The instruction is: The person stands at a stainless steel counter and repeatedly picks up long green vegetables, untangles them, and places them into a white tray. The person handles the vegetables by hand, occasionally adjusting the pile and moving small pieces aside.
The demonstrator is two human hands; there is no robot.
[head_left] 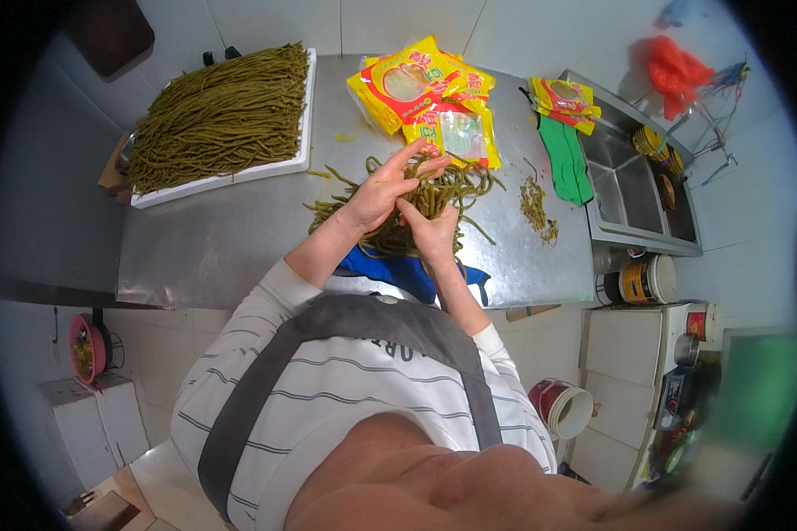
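A tangled bunch of olive-green pickled long beans (398, 232) lies at the middle of the steel table, partly on a blue cloth (398, 269). My left hand (382, 192) is at the upper side of the bunch, some beans between its thumb and its stretched fingers. Just below it, my right hand (435, 229) grips a folded bundle of the beans (432, 199), thumb towards the left hand. The hands nearly meet, and their fingers hide part of the bundle. Yellow and red printed plastic bags (405, 86) lie in a pile just beyond my fingers.
A white foam tray (309, 113) heaped with long beans stands at the back left of the steel table (212, 245). Bean scraps (536, 206), green gloves (564, 162) and more bags (563, 99) lie right, beside a steel sink (627, 192). A bucket (568, 408) is on the floor.
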